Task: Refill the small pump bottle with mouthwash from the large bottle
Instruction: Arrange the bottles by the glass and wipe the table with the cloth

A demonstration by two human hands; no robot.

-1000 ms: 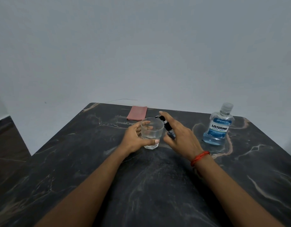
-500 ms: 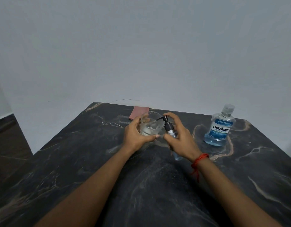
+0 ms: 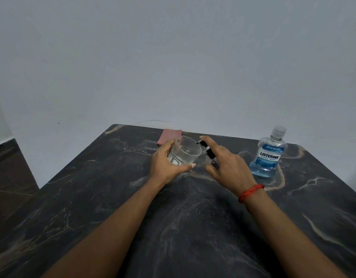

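Note:
My left hand (image 3: 166, 164) grips a clear drinking glass (image 3: 185, 155), tilted toward me, at the middle of the dark marble table (image 3: 112, 197). My right hand (image 3: 229, 167) is around the small pump bottle (image 3: 208, 151), whose black pump head points at the glass rim; my index finger lies over the pump top. Most of the bottle's body is hidden behind my fingers. The large Listerine bottle (image 3: 270, 155), capped and holding blue liquid near its bottom, stands upright to the right, apart from both hands.
A pink flat card or cloth (image 3: 169, 136) lies at the table's far edge behind the glass. A grey wall rises just past that edge. The floor drops away at the left.
The right hand closed around the pump bottle and lifted it beside the glass. The left hand tilted the glass. Now the right fingers are more spread and the index finger rests on the pump.

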